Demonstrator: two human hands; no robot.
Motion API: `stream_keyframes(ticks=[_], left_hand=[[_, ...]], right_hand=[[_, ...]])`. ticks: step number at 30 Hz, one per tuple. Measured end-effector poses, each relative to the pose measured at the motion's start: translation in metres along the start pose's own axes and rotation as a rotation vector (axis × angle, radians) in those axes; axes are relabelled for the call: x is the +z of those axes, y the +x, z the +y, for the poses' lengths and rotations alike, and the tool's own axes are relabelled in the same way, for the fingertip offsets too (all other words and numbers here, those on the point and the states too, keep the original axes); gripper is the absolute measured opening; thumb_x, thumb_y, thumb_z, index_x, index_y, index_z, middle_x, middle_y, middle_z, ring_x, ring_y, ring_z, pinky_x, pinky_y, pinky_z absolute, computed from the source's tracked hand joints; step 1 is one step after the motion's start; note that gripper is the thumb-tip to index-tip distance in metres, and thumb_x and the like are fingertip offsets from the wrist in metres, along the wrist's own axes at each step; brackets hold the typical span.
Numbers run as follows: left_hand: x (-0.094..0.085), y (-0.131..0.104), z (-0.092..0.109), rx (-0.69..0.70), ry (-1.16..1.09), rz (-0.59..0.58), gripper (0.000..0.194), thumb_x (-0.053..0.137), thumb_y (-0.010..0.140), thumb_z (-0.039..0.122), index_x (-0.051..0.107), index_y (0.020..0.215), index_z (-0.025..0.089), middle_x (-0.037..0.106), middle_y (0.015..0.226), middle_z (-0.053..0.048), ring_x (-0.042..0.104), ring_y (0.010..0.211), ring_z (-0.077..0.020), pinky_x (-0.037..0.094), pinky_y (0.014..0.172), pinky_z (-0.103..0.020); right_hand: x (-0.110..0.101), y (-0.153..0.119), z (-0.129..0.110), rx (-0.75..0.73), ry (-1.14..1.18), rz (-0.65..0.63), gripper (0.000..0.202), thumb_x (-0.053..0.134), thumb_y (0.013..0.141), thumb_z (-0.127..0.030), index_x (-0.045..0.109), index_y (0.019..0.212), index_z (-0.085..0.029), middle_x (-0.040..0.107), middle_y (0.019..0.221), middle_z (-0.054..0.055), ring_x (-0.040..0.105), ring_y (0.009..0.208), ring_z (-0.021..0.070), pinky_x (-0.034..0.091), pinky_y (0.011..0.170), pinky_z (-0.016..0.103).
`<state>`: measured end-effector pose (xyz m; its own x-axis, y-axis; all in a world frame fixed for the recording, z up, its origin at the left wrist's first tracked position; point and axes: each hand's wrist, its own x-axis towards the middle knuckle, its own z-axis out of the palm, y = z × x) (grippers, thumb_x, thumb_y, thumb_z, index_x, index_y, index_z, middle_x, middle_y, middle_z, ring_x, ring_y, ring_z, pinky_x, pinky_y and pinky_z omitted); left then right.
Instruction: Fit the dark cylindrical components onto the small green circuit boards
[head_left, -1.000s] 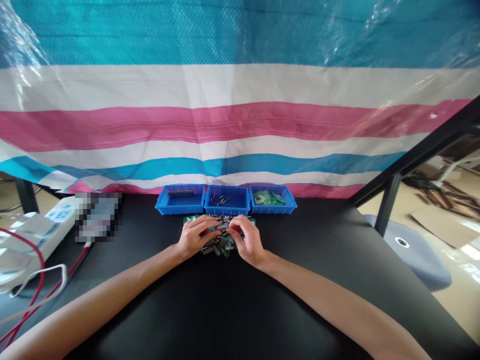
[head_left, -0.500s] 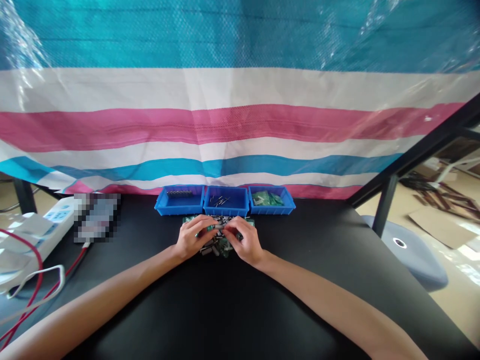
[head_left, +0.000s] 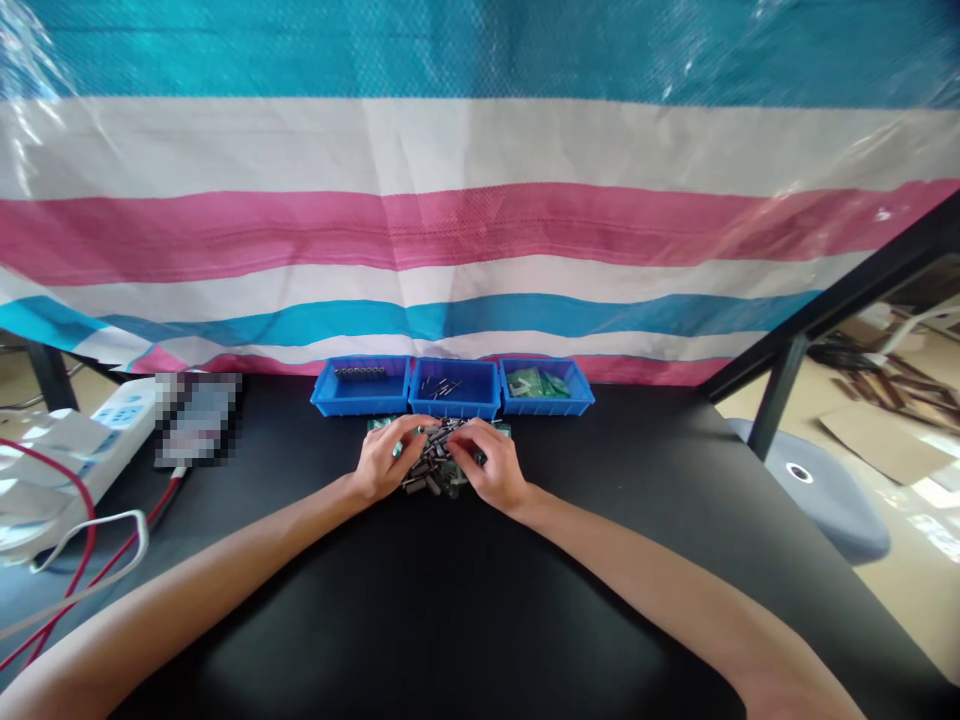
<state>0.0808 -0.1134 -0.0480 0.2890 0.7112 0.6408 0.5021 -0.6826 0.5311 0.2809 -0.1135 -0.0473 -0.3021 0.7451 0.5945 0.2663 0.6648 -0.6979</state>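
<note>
Metal parts (head_left: pixel 429 470) lay between my left hand (head_left: pixel 385 456) and right hand (head_left: pixel 492 463); I judged picking-over in hand, next needing fingertip precision, but couldn't tell either grip's closure.

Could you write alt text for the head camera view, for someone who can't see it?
A person's left hand and right hand bend over a pile of small metal and green pieces on a black table; whether they hold any is unclear. Behind stand three blue bins of small items before a striped tarp. A white power strip lies at left.
</note>
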Motion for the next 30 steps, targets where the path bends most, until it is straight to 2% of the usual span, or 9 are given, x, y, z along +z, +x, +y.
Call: stream_keyframes(ticks=[3,9,17,26,30], left_hand=[[0.0015,-0.0020,-0.0034,0.012,-0.011,0.014,0.019,0.051,0.091,0.020,0.059,0.108,0.018,0.070,0.099,-0.006,0.064,0.064,-0.0088,0.051,0.065,-0.020],[0.0002,-0.0015,0.0004,-0.041,-0.006,-0.035,0.023,0.049,0.092,0.020,0.058,0.112,0.018,0.073,0.098,-0.004,0.060,0.055,-0.0059,0.051,0.063,-0.019],[0.0025,-0.0012,-0.0042,0.036,0.044,0.020,0.020,0.051,0.090,0.018,0.060,0.108,0.018,0.071,0.096,-0.005,0.065,0.065,-0.0094,0.053,0.067,-0.020],[0.0022,0.0026,-0.0029,0.122,0.044,0.039,0.018,0.059,0.088,0.019,0.063,0.106,0.017,0.066,0.094,-0.006,0.055,0.057,-0.0059,0.049,0.059,-0.019],[0.0029,0.0029,-0.0054,0.134,0.036,0.037,0.019,0.059,0.089,0.019,0.064,0.107,0.018,0.066,0.097,-0.007,0.062,0.070,-0.0097,0.051,0.065,-0.020]], right_hand=[[0.0002,-0.0007,0.0010,0.006,0.011,-0.005,0.007,0.056,0.090,-0.019,0.062,0.088,-0.018,0.061,0.081,0.004,0.059,0.069,0.0142,0.050,0.065,0.026],[0.0002,-0.0004,0.0000,-0.016,0.007,0.008,0.006,0.056,0.090,-0.017,0.062,0.088,-0.018,0.061,0.082,0.004,0.059,0.071,0.0141,0.049,0.065,0.025],[-0.0001,-0.0001,-0.0008,-0.024,0.018,0.024,0.006,0.056,0.090,-0.019,0.062,0.088,-0.018,0.062,0.081,0.005,0.057,0.066,0.0135,0.049,0.060,0.025],[-0.0003,0.0001,-0.0019,-0.032,0.010,0.035,0.006,0.055,0.090,-0.018,0.061,0.088,-0.018,0.061,0.080,0.004,0.058,0.069,0.0143,0.049,0.062,0.026],[-0.0001,0.0004,-0.0014,-0.035,0.011,0.034,0.006,0.056,0.090,-0.017,0.060,0.087,-0.018,0.061,0.080,0.004,0.057,0.068,0.0143,0.049,0.061,0.026]])
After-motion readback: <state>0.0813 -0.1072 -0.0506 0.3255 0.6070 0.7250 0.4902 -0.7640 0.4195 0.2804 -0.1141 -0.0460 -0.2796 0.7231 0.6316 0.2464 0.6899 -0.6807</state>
